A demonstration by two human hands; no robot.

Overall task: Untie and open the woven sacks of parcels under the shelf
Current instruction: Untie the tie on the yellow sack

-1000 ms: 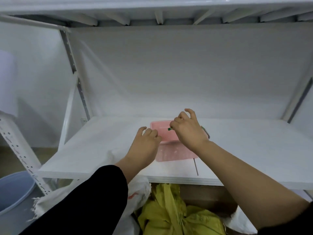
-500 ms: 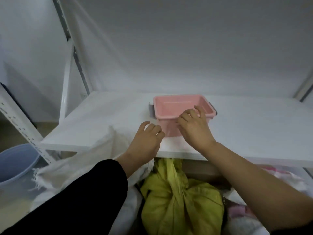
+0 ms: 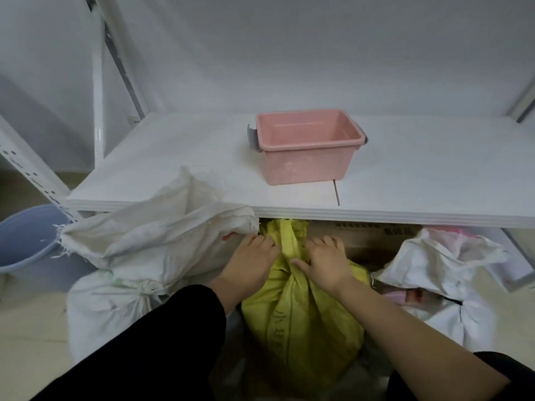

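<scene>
A yellow woven sack (image 3: pixel 301 316) stands on the floor under the white shelf (image 3: pixel 179 157), its neck gathered into a twisted bunch. My left hand (image 3: pixel 252 259) grips the left side of that neck. My right hand (image 3: pixel 324 261) grips its right side, thumb pressed to the knot. A white woven sack (image 3: pixel 139 264) stands to the left, its open top flopped against the shelf edge, a tied bundle below it. Another white sack (image 3: pixel 445 270) lies open at the right with pink parcels showing inside.
A pink plastic bin (image 3: pixel 307 143) sits on the shelf above the yellow sack. A blue tub (image 3: pixel 23 235) stands on the floor at far left beside the slanted shelf post (image 3: pixel 31 172). A cardboard box (image 3: pixel 367 235) is behind the yellow sack.
Both hands left the pink bin on the shelf and dropped below the shelf edge onto the yellow sack's neck. The view tilted down, showing the sacks.
</scene>
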